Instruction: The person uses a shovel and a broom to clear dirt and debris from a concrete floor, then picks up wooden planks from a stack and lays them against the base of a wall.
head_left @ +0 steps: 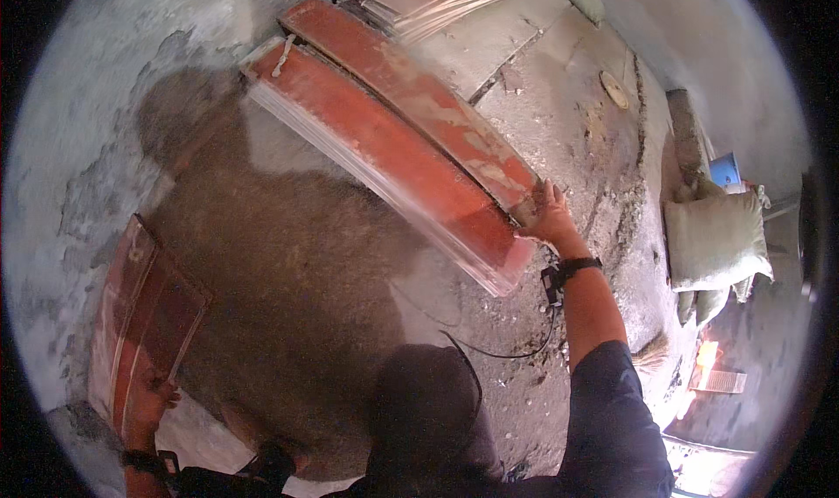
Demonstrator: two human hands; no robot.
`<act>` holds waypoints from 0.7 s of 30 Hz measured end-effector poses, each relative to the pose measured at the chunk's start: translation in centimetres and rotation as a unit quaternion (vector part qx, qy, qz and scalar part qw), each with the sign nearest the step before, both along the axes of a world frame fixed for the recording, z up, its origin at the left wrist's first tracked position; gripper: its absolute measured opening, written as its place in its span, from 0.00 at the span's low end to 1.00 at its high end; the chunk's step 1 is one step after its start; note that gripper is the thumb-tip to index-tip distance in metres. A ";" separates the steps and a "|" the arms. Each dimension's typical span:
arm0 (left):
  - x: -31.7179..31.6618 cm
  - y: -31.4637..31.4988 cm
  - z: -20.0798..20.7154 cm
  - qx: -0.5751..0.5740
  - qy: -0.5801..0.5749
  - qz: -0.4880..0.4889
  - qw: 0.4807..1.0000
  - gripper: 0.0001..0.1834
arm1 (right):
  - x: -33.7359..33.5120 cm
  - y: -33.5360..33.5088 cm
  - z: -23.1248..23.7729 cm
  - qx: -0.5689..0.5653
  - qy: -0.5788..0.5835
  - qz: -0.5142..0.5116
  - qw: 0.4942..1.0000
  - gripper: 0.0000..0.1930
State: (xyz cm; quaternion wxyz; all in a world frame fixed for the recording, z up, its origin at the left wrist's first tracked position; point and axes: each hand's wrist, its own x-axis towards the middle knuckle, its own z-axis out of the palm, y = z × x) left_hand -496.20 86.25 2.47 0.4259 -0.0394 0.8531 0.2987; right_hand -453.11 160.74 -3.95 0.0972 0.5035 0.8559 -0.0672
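Note:
Two long, narrow red boards (384, 148) lie side by side on the ground, slanting from the upper left toward my right hand (552, 220). The nearer one tops a stack with pale layered edges. My right hand rests at their near end, its fingers and thumb spread apart. At the lower left, my left hand (150, 402) grips the lower end of some dark red boards (162, 297), which stand tilted by the wall. Part of that hand is in shadow, and its grip is only partly visible. Both wrists wear a dark strap.
A rough grey wall (96, 87) rises along the left. Thin pale strips (454, 7) lie beyond the red boards. A stuffed pale sack (718, 240) sits at the right, near a blue container (724, 169). A black cable (502, 355) runs over the dusty ground by my right arm.

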 end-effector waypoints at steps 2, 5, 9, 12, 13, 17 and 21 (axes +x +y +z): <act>0.3 0.3 0.5 0.034 0.003 -0.004 0.999 0.14 | -0.2 0.5 -0.1 -0.013 -0.001 -0.002 1.000 0.76; 1.1 1.7 2.0 0.032 0.035 -0.013 0.999 0.12 | -0.4 1.3 -0.4 -0.036 0.028 0.029 0.999 0.76; 1.8 3.6 3.5 0.040 0.047 -0.012 0.998 0.11 | -0.4 1.7 0.1 -0.046 -0.030 -0.016 0.998 0.77; 1.6 3.3 3.2 0.016 0.041 -0.027 0.999 0.13 | -0.6 1.8 0.6 -0.041 -0.016 0.002 0.999 0.78; 1.5 2.9 2.8 0.014 0.031 -0.029 0.999 0.13 | -0.6 1.9 0.7 -0.045 -0.013 0.005 0.999 0.78; 1.1 1.0 1.1 0.027 0.013 -0.027 0.999 0.14 | -0.4 2.0 0.4 -0.048 0.008 0.020 0.999 0.79; 1.0 0.5 0.7 0.021 0.016 -0.049 0.998 0.16 | -0.4 2.2 0.3 -0.054 -0.002 0.003 0.999 0.78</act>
